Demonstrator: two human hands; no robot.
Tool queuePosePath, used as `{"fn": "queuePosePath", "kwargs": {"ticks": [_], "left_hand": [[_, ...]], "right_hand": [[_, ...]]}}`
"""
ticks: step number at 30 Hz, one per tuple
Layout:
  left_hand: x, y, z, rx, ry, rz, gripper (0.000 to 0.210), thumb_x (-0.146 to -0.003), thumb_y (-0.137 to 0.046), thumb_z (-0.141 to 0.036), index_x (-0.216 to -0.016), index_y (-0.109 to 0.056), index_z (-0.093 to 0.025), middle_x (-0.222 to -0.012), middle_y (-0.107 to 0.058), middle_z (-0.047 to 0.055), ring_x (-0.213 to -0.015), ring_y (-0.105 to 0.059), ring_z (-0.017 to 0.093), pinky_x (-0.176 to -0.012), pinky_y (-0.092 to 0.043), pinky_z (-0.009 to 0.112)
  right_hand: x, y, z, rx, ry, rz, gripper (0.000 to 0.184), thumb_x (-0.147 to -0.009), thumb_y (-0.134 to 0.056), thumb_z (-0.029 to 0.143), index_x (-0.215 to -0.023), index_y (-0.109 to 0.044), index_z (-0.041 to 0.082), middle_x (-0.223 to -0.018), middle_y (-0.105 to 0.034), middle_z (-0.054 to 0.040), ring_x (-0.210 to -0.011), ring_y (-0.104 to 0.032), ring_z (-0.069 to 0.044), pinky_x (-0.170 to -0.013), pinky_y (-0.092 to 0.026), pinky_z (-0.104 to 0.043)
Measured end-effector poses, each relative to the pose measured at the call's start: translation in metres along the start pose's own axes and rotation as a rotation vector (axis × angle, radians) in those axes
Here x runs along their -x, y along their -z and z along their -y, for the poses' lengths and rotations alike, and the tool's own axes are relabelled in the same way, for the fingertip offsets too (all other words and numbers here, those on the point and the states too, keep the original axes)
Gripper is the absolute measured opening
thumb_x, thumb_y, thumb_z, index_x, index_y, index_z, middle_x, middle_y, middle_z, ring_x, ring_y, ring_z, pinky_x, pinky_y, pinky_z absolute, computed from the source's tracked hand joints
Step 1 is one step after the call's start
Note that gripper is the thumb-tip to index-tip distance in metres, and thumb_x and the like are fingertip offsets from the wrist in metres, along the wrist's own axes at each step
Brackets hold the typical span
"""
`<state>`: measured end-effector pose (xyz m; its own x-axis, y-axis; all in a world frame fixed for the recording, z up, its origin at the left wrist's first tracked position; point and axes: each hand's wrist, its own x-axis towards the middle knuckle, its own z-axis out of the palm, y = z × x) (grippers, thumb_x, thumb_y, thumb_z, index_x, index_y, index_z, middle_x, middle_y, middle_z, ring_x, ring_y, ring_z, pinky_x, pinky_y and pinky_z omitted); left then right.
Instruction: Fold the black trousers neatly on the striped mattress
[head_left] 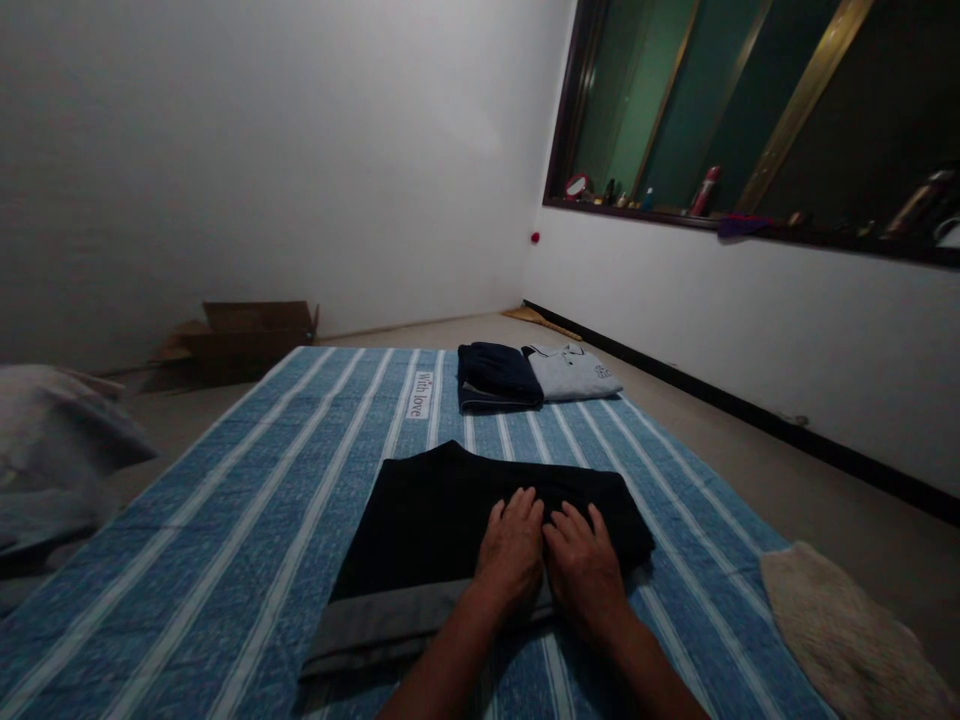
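A black garment with a grey band along its near side, partly folded [420, 530], lies on the blue striped bedcover [247, 520]. My left hand [514, 540] rests on the middle of the black cloth, fingers stretched forward. Close beside it, my right hand [581, 550] lies on the same cloth with its fingers extended and slightly spread. Both palms face down, and neither hand grips the fabric. The near edge of the garment is partly hidden under my forearms.
Folded dark navy clothing [499, 375] and a folded grey collared shirt [571, 372] lie at the far edge. A beige fluffy cloth [847, 630] hangs at the right edge. A cardboard box [251, 335] stands on the floor behind. Bottles, including a red one [705, 190], line the windowsill.
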<state>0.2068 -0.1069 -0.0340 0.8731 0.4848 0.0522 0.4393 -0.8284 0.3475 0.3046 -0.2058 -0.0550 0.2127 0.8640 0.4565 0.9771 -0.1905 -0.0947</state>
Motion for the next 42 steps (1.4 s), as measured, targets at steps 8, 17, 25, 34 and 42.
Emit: {"fn": "queuePosePath", "kwargs": {"ticks": [8,17,25,34,42], "left_hand": [[-0.004,-0.007,0.000,-0.077,0.040,-0.051,0.048,-0.093,-0.026,-0.027,-0.137,-0.040,-0.015,-0.148,-0.034,0.009,-0.138,-0.025,0.023,-0.111,-0.022,0.048],[-0.005,-0.007,-0.002,-0.086,0.050,-0.047,0.049,-0.093,-0.025,-0.029,-0.138,-0.039,-0.014,-0.149,-0.031,0.010,-0.138,-0.023,0.023,-0.110,-0.021,0.048],[-0.003,-0.006,-0.005,-0.062,0.067,-0.045,0.049,-0.093,-0.024,-0.029,-0.138,-0.039,-0.015,-0.150,-0.030,0.009,-0.139,-0.022,0.023,-0.111,-0.019,0.048],[-0.002,-0.005,-0.006,-0.056,0.063,-0.055,0.048,-0.093,-0.027,-0.031,-0.136,-0.041,-0.015,-0.149,-0.032,0.009,-0.138,-0.023,0.023,-0.112,-0.019,0.047],[0.002,0.006,-0.005,0.093,0.084,-0.035,0.043,-0.089,-0.040,-0.030,-0.127,-0.050,-0.015,-0.145,-0.039,0.011,-0.137,-0.028,0.024,-0.112,-0.019,0.047]], "right_hand": [[0.004,0.002,0.002,0.082,-0.035,0.034,0.025,-0.090,-0.044,0.023,-0.109,-0.060,0.021,-0.122,-0.060,-0.0080,-0.121,-0.047,-0.024,-0.106,-0.020,-0.049],[0.004,0.012,0.008,0.052,-0.071,0.006,0.019,-0.090,-0.045,0.023,-0.100,-0.061,0.022,-0.121,-0.060,-0.0056,-0.121,-0.047,-0.023,-0.108,-0.019,-0.047],[0.007,0.022,-0.005,0.008,-0.057,-0.051,0.021,-0.086,-0.046,0.017,-0.099,-0.062,0.021,-0.121,-0.060,-0.0086,-0.119,-0.048,-0.024,-0.106,-0.023,-0.049],[0.010,0.024,-0.018,-0.031,-0.093,-0.114,0.021,-0.085,-0.047,0.018,-0.098,-0.063,0.020,-0.117,-0.063,-0.0085,-0.115,-0.052,-0.024,-0.103,-0.029,-0.047],[0.000,0.039,-0.017,-0.176,-0.131,-0.127,0.020,-0.087,-0.046,0.023,-0.096,-0.064,0.020,-0.107,-0.066,-0.0088,-0.104,-0.059,-0.023,-0.098,-0.036,-0.046]]}}
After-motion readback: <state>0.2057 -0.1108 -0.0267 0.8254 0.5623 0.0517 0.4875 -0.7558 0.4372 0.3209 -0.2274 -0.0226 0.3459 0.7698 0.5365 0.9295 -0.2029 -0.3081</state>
